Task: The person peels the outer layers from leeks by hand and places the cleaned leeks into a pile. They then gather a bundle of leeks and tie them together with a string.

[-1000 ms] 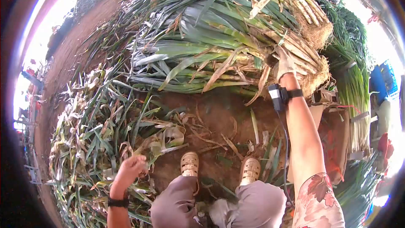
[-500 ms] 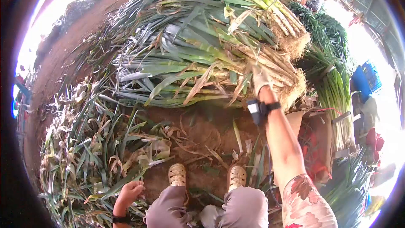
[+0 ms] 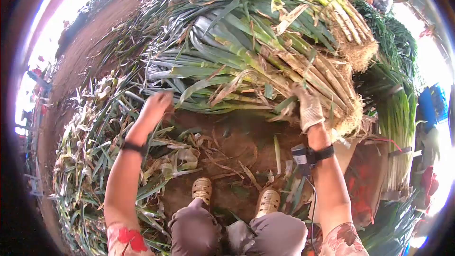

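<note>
A big heap of long green onions [image 3: 265,66] lies ahead of me, leaves to the left and pale, rooty ends to the right. My right hand [image 3: 310,106], in a light glove, is at the near edge of the heap with its fingers closed around green onion stalks close to the root end. Smeared by motion, my left hand [image 3: 159,104] is bare and hovers by the leaf tips on the left; its fingers look bent, and I cannot make out anything in them. A dark band circles each wrist, the right one carrying a small box.
Stripped leaves [image 3: 104,161] pile up on the left. Trimmed green onions [image 3: 398,128] stand bundled at the right, beside a cardboard box [image 3: 365,175]. My shoes [image 3: 202,189] rest on soil strewn with scraps. Another person [image 3: 383,0] is at the far right.
My left hand has risen from beside my knee to the leaf tips. My right hand has drawn back slightly toward the near edge of the heap. The whole view has shifted.
</note>
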Demonstrator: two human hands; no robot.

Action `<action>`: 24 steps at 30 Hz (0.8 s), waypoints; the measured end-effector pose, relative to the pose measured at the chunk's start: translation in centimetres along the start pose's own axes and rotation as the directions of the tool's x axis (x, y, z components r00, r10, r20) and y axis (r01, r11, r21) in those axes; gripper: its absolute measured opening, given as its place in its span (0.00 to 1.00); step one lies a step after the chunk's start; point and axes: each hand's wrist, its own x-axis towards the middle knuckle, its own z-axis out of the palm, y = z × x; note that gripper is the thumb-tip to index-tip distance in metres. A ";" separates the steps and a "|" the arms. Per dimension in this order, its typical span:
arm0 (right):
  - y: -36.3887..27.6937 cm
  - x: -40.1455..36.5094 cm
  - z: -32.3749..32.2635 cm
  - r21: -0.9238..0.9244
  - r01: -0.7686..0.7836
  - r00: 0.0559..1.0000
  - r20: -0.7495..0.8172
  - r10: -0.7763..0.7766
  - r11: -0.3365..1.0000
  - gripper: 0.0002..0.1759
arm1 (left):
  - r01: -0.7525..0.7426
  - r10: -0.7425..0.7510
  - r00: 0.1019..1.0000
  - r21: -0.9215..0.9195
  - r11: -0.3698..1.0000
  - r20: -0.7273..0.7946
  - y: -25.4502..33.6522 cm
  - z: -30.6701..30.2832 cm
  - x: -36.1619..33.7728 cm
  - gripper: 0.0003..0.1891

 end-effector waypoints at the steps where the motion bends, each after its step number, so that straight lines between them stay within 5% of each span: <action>1: -0.1 0.6 0.0 0.118 -0.089 0.996 0.017 0.088 0.989 0.15 | -0.085 0.074 0.994 -0.142 0.986 -0.079 -0.2 0.7 3.7 0.17; 3: -0.3 1.8 0.0 0.173 -0.237 0.969 -0.030 0.246 0.956 0.17 | -0.149 0.135 0.961 -0.040 0.988 -0.242 4.0 2.1 8.5 0.18; 5: 4.6 5.2 -2.2 -0.289 -0.026 1.000 -0.010 0.024 0.957 0.20 | -0.209 0.241 0.933 0.140 0.968 -0.269 5.4 2.5 13.8 0.18; 7: 3.6 3.6 -1.2 -0.531 0.311 0.950 0.157 -0.269 0.788 0.23 | -0.398 0.528 0.815 0.431 0.810 -0.238 5.3 2.8 19.0 0.20; 8: 4.5 3.7 -1.6 -0.574 0.300 0.954 0.171 -0.246 0.762 0.24 | -0.334 0.462 0.848 0.416 0.846 -0.259 5.2 2.6 21.5 0.21; 10: 5.2 3.4 -1.0 -0.484 0.241 0.965 0.024 -0.262 0.841 0.20 | -0.331 0.509 0.808 0.486 0.809 -0.297 3.2 2.3 27.5 0.26; 11: 5.6 3.2 -0.8 -0.430 0.222 0.962 -0.050 -0.268 0.875 0.18 | -0.373 0.617 0.717 0.570 0.732 -0.324 2.0 2.8 30.5 0.28; 13: 8.1 4.4 -1.8 -0.586 0.255 0.934 -0.057 -0.353 0.769 0.14 | -0.287 0.424 0.817 0.363 0.887 -0.390 5.0 3.2 30.4 0.31; 15: 9.6 5.0 -2.6 -0.646 0.360 0.890 0.021 -0.455 0.673 0.12 | -0.508 0.608 0.756 0.371 0.778 -0.242 5.2 2.3 31.9 0.32; 17: 10.1 4.9 -2.6 -0.622 0.385 0.888 0.047 -0.458 0.682 0.12 | -0.362 0.430 0.892 0.354 0.862 -0.135 6.1 0.9 31.5 0.33; 18: 9.5 4.7 -2.3 -0.593 0.340 0.911 0.017 -0.411 0.730 0.12 | -0.238 0.374 0.908 0.503 0.831 -0.189 6.1 0.3 32.1 0.34; 24: 8.8 4.5 -1.8 -0.535 0.238 0.937 -0.094 -0.336 0.811 0.10 | -0.382 0.495 0.853 0.448 0.808 -0.166 5.5 0.1 32.5 0.22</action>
